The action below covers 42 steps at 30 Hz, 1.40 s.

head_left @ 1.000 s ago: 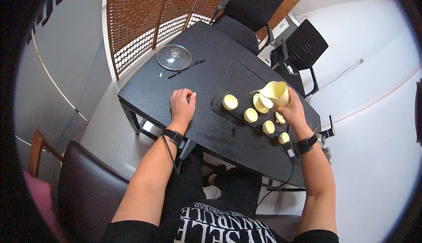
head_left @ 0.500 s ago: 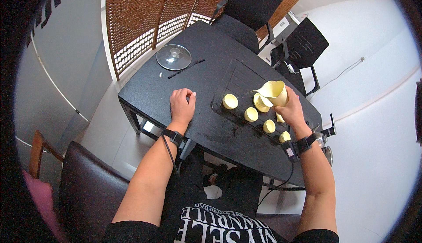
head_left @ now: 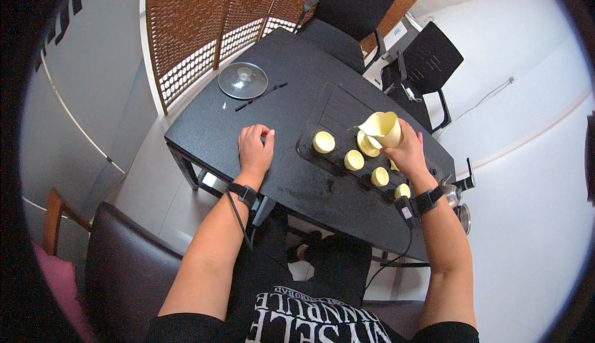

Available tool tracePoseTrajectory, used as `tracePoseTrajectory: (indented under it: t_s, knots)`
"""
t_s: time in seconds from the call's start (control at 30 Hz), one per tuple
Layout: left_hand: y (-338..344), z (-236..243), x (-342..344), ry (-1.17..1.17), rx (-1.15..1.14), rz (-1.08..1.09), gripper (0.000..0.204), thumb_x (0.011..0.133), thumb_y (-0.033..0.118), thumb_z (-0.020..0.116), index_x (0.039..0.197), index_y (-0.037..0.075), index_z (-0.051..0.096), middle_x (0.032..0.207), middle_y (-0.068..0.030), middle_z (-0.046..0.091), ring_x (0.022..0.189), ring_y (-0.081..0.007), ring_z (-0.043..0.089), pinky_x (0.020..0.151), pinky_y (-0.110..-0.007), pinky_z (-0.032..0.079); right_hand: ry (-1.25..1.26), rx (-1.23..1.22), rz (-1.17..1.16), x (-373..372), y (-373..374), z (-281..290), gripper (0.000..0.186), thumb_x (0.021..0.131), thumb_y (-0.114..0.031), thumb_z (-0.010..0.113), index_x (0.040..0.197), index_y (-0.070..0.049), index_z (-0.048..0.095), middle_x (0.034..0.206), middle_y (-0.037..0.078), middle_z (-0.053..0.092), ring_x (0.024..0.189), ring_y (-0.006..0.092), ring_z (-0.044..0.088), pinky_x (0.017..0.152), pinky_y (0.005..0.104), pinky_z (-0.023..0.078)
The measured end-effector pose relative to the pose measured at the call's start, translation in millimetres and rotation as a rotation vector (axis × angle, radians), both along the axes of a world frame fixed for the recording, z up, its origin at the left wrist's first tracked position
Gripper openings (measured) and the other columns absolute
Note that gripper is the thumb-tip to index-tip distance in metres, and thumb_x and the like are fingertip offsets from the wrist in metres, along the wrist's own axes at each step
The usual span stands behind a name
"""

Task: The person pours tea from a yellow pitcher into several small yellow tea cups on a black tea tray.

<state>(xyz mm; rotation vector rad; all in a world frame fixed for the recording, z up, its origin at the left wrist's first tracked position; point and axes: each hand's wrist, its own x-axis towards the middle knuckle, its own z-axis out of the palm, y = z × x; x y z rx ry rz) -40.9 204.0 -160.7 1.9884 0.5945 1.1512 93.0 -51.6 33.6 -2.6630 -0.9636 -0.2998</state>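
My right hand [head_left: 406,152] is wrapped round a pale yellow pitcher [head_left: 385,129], which tilts to the left above a black tea tray [head_left: 338,104]. A thin trace of liquid shows at its spout, toward the leftmost small yellow cup [head_left: 323,142]. Below the pitcher is a yellow lidded-looking vessel [head_left: 367,144], partly hidden. More yellow cups stand in a slanting row: one cup [head_left: 354,160], another cup [head_left: 380,176] and a cup [head_left: 402,191] by my right wrist. My left hand [head_left: 255,149] rests on the black table [head_left: 285,120], fingers curled in, nothing visible in them.
A glass lid [head_left: 243,81] and a thin black cord-like strip [head_left: 261,97] lie at the table's far left. Beyond the right edge are a metal kettle [head_left: 451,189] and a metal pot [head_left: 462,218]. Two black chairs, one chair [head_left: 354,8] and another chair [head_left: 434,57], stand behind.
The pitcher has shifted very slightly left in my right hand, and the stream from its spout looks shorter. My left hand stays in place on the table.
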Motion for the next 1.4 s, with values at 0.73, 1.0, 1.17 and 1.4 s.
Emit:
tracePoseTrajectory:
  t_s: [0.73, 1.0, 1.17, 1.4]
  knots:
    - [3, -7, 4, 0.023, 0.036, -0.015, 0.016, 0.083, 0.018, 0.06, 0.08, 0.002, 0.058, 0.081, -0.0123, 0.058, 0.085, -0.0288, 0.052, 0.077, -0.039, 0.042, 0.615, 0.742, -0.024, -26, -35, -67, 0.075, 0.061, -0.006, 0.08, 0.124, -0.003, 0.039, 0.118, 0.01, 0.053, 0.111, 0.0224, 0.052, 0.097, 0.0355, 0.04]
    - [9, -8, 1, 0.056, 0.059, -0.044, 0.015, 0.084, 0.017, 0.059, 0.082, 0.003, 0.057, 0.082, -0.0109, 0.059, 0.086, -0.0293, 0.052, 0.078, -0.039, 0.041, 0.74, 0.834, -0.061, -74, -74, -108, 0.078, 0.058, -0.004, 0.08, 0.125, -0.006, 0.04, 0.12, 0.006, 0.052, 0.115, 0.0207, 0.049, 0.101, 0.0339, 0.036]
    - [10, -13, 4, 0.105, 0.037, -0.025, 0.016, 0.085, 0.018, 0.059, 0.084, 0.002, 0.057, 0.082, -0.0115, 0.059, 0.086, -0.0287, 0.051, 0.078, -0.039, 0.041, 0.66, 0.853, -0.049, -90, -86, -140, 0.076, 0.063, -0.014, 0.083, 0.125, -0.005, 0.04, 0.12, 0.008, 0.053, 0.114, 0.0202, 0.05, 0.1, 0.0338, 0.038]
    - [13, -14, 2, 0.146, 0.074, -0.012, 0.018, 0.086, 0.019, 0.059, 0.088, 0.001, 0.057, 0.083, -0.0117, 0.058, 0.083, -0.0266, 0.052, 0.077, -0.038, 0.043, 0.658, 0.846, -0.04, -96, -79, -153, 0.076, 0.064, -0.011, 0.081, 0.128, -0.006, 0.039, 0.122, 0.009, 0.052, 0.115, 0.0205, 0.049, 0.099, 0.0327, 0.038]
